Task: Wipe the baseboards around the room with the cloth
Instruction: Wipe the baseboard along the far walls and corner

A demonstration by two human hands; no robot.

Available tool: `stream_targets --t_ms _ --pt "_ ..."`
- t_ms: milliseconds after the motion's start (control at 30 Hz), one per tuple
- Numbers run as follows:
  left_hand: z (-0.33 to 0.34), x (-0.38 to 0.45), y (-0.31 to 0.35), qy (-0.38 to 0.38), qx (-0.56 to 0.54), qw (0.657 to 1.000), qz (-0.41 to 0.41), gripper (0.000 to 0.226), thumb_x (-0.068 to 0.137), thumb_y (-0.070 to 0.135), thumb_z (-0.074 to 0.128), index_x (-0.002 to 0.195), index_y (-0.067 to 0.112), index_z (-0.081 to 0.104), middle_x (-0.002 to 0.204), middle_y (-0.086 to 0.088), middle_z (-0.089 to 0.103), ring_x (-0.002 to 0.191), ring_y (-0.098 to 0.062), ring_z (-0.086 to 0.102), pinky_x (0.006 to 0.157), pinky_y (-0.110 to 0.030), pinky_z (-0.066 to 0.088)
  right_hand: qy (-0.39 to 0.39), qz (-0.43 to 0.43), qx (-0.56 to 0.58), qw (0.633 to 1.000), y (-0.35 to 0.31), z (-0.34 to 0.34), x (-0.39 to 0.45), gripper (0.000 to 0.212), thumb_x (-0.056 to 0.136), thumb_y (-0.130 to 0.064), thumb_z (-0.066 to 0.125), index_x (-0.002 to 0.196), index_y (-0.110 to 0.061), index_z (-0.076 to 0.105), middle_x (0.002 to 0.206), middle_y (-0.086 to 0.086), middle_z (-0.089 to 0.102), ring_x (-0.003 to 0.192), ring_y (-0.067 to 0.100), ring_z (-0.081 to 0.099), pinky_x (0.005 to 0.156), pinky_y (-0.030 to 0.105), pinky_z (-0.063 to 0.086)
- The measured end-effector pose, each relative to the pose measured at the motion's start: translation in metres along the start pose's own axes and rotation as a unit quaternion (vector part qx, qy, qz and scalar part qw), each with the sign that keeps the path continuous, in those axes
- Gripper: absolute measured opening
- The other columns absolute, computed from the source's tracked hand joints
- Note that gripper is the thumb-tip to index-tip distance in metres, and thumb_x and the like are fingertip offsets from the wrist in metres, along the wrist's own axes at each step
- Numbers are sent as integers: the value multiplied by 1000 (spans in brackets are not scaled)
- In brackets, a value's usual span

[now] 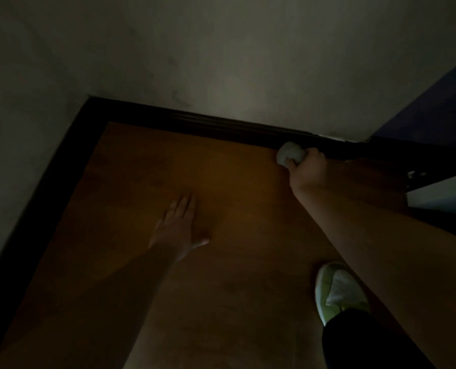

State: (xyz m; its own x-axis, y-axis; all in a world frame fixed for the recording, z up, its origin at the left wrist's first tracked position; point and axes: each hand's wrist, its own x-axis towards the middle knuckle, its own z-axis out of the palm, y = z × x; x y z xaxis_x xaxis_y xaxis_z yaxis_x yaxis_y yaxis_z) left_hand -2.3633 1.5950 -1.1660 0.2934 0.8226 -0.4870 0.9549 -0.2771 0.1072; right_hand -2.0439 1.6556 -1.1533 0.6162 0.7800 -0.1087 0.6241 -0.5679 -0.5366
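A bunched pale cloth (288,153) is gripped in the curled fingers of the right hand (308,169) and is pressed against the dark baseboard (195,121) near the right end of the strip along the far wall. The left hand (180,225) is laid flat on the wooden floor (221,288), well out from the baseboard, with straight fingers and nothing held; it seems to be used for support. A shoe (336,291) is planted on the floor farther out from the baseboard, below the right arm. A second strip of baseboard is met at the corner to the left. In the dim light no difference between wiped and unwiped parts can be made out, so progress cannot be measured. It is judged that wiping is under way, with the run toward the corner and the left-hand strip possibly still to be covered.
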Motion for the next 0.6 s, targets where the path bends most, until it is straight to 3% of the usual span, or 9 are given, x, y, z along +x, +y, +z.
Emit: stream_targets --t_ms 300,433,533,600 --pt "11 1 23 -21 30 999 -7 119 78 82 52 157 23 -15 165 -4 -20 153 -23 -12 124 -48 6 -38 -106 75 991 -50 59 -30 36 87 -28 70 117 -12 56 117 9 54 112 23 51 91 32 45" --pt "8 2 25 -31 48 998 -10 118 79 81 50 158 19 -13 166 -7 -18 153 -26 -9 124 -47 4 -73 -105 80 989 -58 59 -25 39 88 -30 70 118 -10 56 120 10 53 111 23 52 90 31 45" --pt "1 4 30 -20 75 997 -1 104 88 80 31 159 15 -8 167 -13 -7 153 -29 -1 123 -46 5 -89 -54 98 990 -42 36 -2 41 88 -29 70 121 -8 55 123 12 53 111 26 55 88 31 45" --pt "-3 11 39 -4 65 998 7 96 90 79 18 159 17 -8 167 -12 -4 153 -29 1 123 -47 6 -111 -68 87 988 -27 22 13 45 87 -30 72 123 -8 56 123 12 54 110 25 55 87 31 46"
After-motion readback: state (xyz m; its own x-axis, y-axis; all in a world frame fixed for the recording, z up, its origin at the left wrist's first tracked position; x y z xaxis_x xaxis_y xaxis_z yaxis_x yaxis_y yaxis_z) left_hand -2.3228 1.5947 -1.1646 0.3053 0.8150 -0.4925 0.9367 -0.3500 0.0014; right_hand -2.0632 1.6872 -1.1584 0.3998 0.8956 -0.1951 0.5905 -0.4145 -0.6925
